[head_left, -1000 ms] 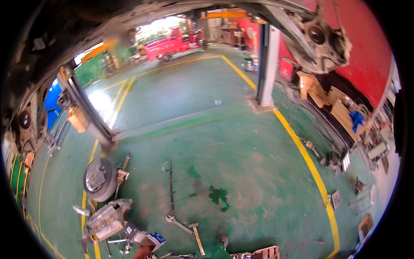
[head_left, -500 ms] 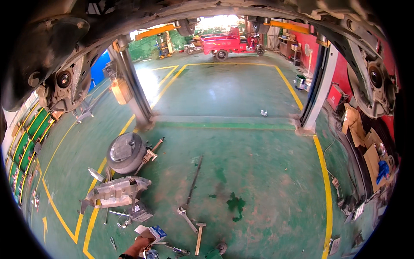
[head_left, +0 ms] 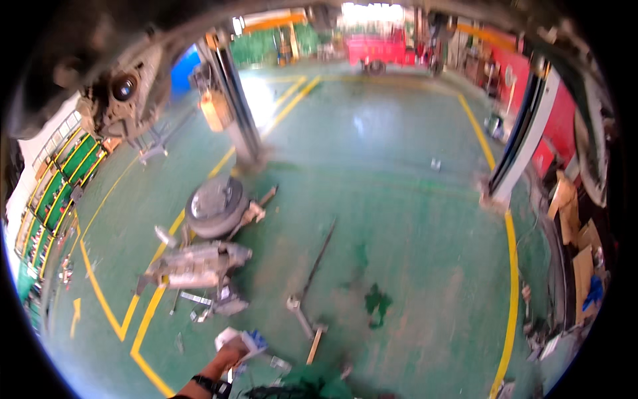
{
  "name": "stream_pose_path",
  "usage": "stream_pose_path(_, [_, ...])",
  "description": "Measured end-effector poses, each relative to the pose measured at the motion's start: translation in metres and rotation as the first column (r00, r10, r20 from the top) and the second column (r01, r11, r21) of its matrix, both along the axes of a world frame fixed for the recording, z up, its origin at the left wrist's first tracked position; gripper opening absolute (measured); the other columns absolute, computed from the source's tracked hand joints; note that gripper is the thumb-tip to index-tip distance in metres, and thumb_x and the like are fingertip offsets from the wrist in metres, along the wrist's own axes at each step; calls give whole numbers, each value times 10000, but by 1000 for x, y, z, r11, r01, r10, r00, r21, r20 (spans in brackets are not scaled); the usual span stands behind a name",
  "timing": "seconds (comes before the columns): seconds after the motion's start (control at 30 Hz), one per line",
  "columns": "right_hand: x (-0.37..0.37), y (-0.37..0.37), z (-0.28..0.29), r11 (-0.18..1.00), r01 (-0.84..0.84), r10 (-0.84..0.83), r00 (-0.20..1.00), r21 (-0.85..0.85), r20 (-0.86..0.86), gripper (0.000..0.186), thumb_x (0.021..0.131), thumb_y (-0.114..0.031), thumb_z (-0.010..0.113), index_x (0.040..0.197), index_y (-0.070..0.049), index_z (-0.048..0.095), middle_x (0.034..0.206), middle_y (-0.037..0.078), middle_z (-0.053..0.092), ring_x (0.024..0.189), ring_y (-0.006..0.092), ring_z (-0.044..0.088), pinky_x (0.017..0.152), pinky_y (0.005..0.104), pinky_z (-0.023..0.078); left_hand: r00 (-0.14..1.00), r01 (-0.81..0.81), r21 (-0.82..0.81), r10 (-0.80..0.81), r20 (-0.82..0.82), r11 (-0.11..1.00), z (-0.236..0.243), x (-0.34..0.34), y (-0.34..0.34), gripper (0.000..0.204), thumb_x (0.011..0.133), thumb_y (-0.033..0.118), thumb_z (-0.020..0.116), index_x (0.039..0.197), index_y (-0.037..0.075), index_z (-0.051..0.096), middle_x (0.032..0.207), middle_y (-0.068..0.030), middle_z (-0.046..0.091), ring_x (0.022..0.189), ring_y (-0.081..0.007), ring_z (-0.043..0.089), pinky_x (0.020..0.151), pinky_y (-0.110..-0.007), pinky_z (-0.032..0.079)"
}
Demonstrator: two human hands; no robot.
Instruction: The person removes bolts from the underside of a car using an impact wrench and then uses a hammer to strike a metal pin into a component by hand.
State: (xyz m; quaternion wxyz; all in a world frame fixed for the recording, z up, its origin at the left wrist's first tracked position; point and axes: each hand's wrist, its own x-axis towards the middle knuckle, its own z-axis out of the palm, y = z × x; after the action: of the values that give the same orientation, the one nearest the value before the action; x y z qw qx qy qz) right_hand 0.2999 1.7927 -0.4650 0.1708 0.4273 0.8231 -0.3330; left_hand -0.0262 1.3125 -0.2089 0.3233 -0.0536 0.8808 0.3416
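Note:
My left hand (head_left: 232,351) reaches in from the lower edge, a dark band (head_left: 212,384) on its wrist. It is closed on a small white and blue box (head_left: 254,342), low over the green floor; blur hides the finger details. White flap-like material shows at the hand's far-left side. To the right lie an adjustable wrench (head_left: 302,319) and a hammer (head_left: 315,346) with a pale wooden handle. A long dark bar (head_left: 319,258) extends away from the wrench. My right hand is out of view.
A removed metal part (head_left: 199,265) lies beyond the hand, with a wheel (head_left: 214,207) behind it. Lift posts (head_left: 236,106) (head_left: 522,139) stand either side, beneath a raised vehicle's underside. Shelving (head_left: 56,179) is far left, cardboard (head_left: 568,206) far right. A red cargo tricycle (head_left: 379,50) stands at the back.
The view has shifted, so the floor things appear farther right and higher. My left hand still grips the box, and more of its forearm and the wristband now show.

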Motion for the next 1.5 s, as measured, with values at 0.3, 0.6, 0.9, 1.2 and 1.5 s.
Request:
stream_pose_path(0.3, [96,-44,57,957,284,-252,912,-53,323,220,674,-160,714,839,-15,692,780,163,713,774,322,710,684,435,541,853,-486,16,470,229,874,-27,-22,35,109,772,65,585,767,-30,639,577,-69,561,412,-150,490,352,-312,303])
stream_pose_path(0.6, [99,-14,97,954,298,-286,866,34,410,199,658,-180,700,701,13,687,643,158,673,582,276,683,560,420,515,919,-308,-72,317,233,949,-140,-107,137,242,774,205,664,732,-28,611,545,-80,547,392,-164,493,352,-315,355])
stream_pose_path(0.9, [-27,24,194,826,550,-454,778,-122,433,90,667,-1,644,603,-39,593,527,23,521,422,166,483,418,341,380,959,-181,-246,227,170,952,-284,-179,226,488,770,397,645,966,-44,718,1020,-294,678,1014,-417,662,896,-442,523])
stream_pose_path(1.2, [-69,98,182,863,490,-375,786,-125,491,130,670,26,633,629,-49,536,541,25,509,407,158,478,403,327,362,936,-130,-275,210,283,953,-371,-208,219,549,860,580,602,978,64,749,727,-109,705,668,-235,699,640,-362,557])
stream_pose_path(1.5, [-77,237,136,985,110,-27,864,-136,503,179,673,-124,685,614,-13,557,545,98,563,498,242,565,525,413,451,593,-686,-97,631,501,721,-271,-150,193,433,962,439,542,882,31,663,586,-22,521,474,-163,487,414,-326,374])
